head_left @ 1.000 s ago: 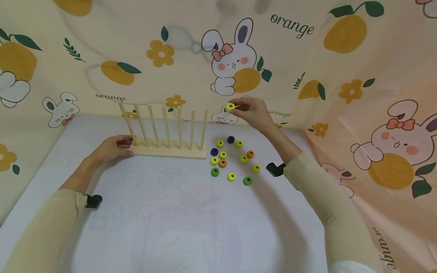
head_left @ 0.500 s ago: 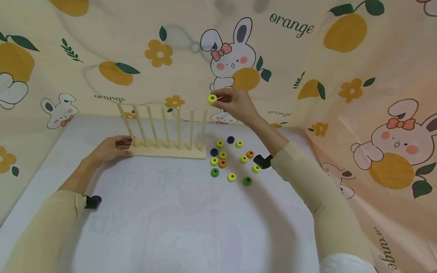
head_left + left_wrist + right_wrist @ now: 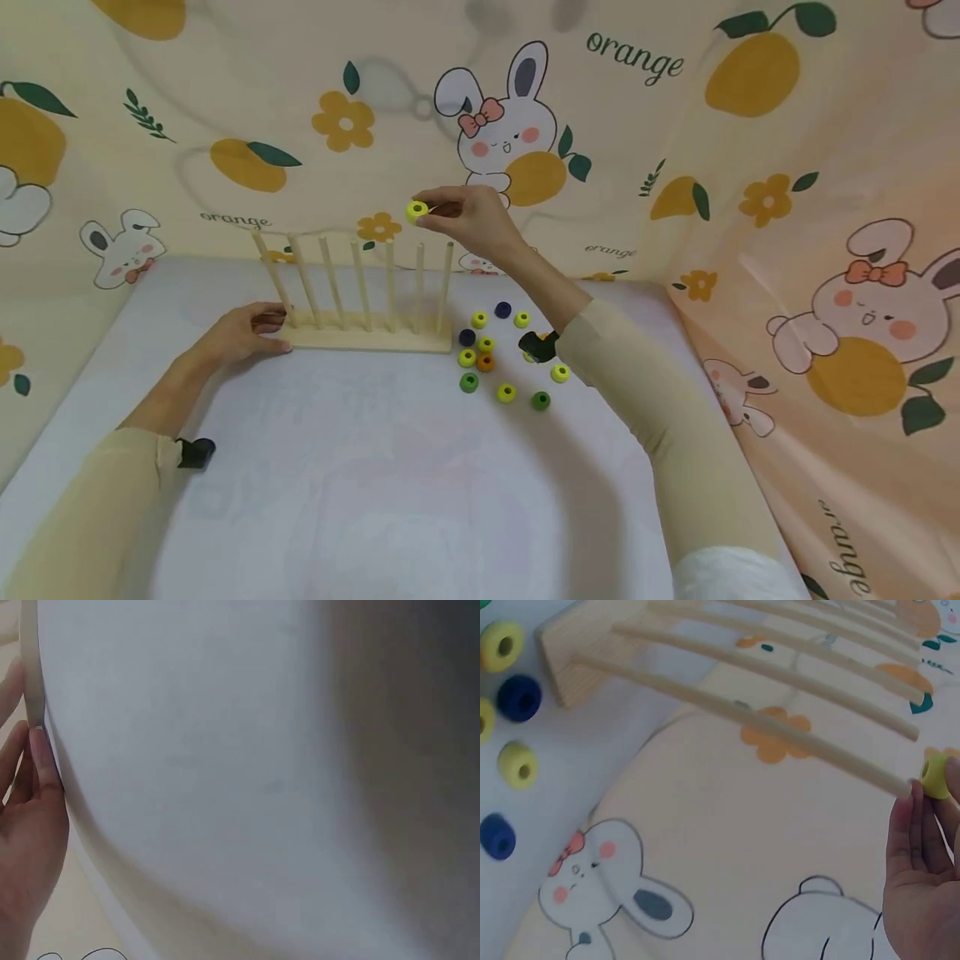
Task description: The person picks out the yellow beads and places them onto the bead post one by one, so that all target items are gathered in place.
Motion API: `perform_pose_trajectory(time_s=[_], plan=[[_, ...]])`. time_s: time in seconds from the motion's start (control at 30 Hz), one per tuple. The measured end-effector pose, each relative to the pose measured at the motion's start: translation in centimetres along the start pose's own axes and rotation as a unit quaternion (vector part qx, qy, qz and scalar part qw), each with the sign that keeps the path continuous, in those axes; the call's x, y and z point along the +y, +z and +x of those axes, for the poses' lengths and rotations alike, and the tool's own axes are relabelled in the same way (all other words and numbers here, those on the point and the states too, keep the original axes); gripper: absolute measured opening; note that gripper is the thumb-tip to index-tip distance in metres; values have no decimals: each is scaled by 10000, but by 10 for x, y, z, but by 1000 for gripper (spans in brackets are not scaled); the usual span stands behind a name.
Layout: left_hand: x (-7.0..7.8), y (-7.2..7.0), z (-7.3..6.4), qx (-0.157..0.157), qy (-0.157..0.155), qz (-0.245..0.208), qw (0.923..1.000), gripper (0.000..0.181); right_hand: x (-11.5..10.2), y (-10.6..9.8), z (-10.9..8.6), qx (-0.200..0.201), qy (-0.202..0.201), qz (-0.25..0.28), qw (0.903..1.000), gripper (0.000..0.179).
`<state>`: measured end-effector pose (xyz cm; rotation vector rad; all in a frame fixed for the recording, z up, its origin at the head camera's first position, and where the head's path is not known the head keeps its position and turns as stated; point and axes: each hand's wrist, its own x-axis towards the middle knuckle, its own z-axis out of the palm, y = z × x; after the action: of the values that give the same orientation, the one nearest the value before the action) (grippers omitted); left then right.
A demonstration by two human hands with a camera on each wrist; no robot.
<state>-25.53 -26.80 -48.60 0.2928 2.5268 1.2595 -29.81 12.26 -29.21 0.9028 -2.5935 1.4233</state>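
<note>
A pale wooden peg rack, a flat base with a row of upright rods, stands near the back of the table in the head view. At its left end, my left hand grips the base with the thumb along the front; the left wrist view shows the thumb against the edge. My right hand pinches a yellow bead between thumb and fingertips, above the rod tops on the right side. In the right wrist view, the bead is beside the tip of the nearest rod.
Right of the rack lie several loose beads: yellow, orange, green and dark blue. My right forearm hides part of that group. Behind the white table hangs a printed cloth.
My right hand has carried the yellow bead leftward and slightly up, from above the loose beads to over the rack's rods. The left hand keeps its hold on the base.
</note>
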Motion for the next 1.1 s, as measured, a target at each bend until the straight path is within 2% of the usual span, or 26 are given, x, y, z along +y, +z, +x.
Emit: perform_pose_trajectory(time_s=[0.27, 0.57, 0.8, 1.1], plan=[[-1, 4, 3, 160, 73, 358, 9992, 82, -7, 12, 14, -21, -85, -97, 9999, 30], [3, 3, 3, 107, -20, 569, 9983, 85, -23, 31, 29, -307, 235, 263, 9989, 33], [7, 1, 0, 92, -30, 576, 9983, 83, -33, 51, 41, -477, 237, 150, 9985, 33], [6, 1, 2, 73, -72, 504, 9987, 84, -46, 72, 53, -695, 217, 337, 9968, 33]])
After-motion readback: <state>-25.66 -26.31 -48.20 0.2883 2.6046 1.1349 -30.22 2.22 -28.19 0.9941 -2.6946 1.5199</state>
